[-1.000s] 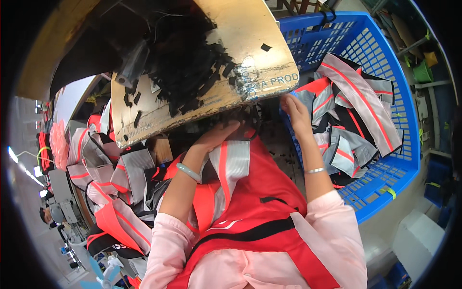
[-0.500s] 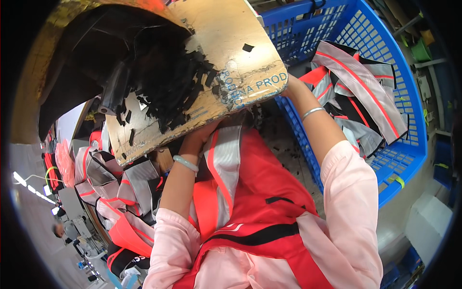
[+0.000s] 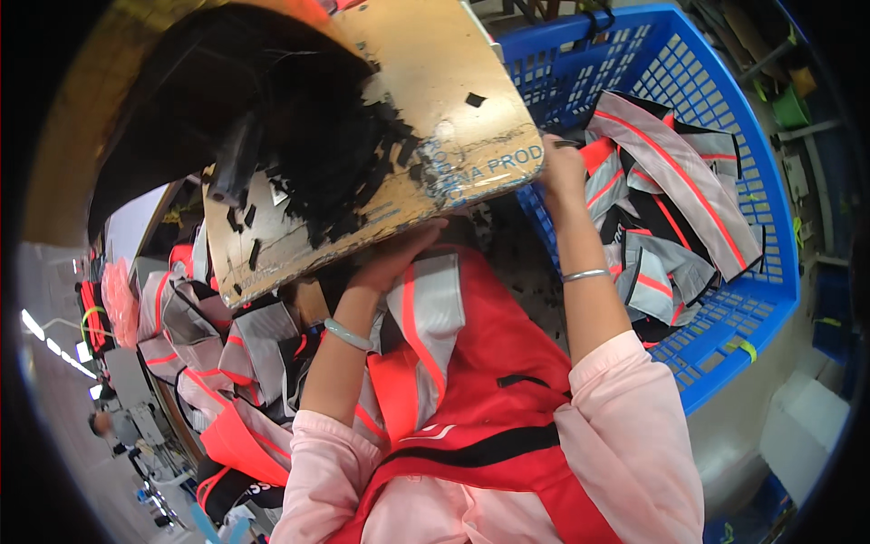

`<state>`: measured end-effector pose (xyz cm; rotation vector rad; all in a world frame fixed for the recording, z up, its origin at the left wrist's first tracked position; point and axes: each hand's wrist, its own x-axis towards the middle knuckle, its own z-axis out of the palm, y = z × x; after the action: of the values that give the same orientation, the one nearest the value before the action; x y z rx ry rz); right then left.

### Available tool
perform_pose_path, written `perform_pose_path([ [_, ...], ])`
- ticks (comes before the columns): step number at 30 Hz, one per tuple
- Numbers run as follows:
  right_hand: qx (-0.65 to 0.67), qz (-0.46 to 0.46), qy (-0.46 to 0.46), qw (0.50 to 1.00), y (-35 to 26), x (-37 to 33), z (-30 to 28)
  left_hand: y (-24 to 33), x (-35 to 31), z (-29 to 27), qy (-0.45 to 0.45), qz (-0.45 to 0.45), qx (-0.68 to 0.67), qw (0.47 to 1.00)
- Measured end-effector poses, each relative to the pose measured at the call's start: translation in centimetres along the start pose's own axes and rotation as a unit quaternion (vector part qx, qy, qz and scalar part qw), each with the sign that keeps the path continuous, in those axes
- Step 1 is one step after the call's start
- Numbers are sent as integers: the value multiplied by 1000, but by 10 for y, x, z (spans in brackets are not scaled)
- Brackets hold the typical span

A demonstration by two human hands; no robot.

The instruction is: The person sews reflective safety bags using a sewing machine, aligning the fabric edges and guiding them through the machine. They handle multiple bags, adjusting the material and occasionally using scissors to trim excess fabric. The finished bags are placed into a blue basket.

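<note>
A garment workshop is shown: cut vest pieces [image 3: 227,354] are piled beside a blue plastic crate [image 3: 725,299].

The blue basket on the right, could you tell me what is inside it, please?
The blue basket holds folded grey garment pieces with red stripes. The cardboard sheet and right hand cover its near-left corner.

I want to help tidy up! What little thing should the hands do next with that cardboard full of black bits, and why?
Probably tip the cardboard sheet a little more, slowly. The left hand props it from below and the right hand grips its edge by the blue basket. The black scraps sit in a loose pile on the tilted sheet, so a gentle tilt should slide them off together.
</note>
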<state>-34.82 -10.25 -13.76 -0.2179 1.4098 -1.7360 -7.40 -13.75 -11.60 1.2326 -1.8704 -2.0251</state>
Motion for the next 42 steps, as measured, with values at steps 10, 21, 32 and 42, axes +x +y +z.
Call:
perform_pose_path([
  [10, -162, -379, 230, 882, -200, -42, -125, -6, -58, 36, 88, 19, -23, 996],
  [21, -509, -243, -204, 800, -176, 46, 164, 28, -145, 58, 171, 118, 309, 928],
  [32, -480, -412, -242, 736, -149, -22, 123, 36, -201, 43, 151, 176, 217, 948],
  [42, -402, -138, -515, 744, -67, -266, 16, 25, -228, 41, 150, 267, 218, 926],
])
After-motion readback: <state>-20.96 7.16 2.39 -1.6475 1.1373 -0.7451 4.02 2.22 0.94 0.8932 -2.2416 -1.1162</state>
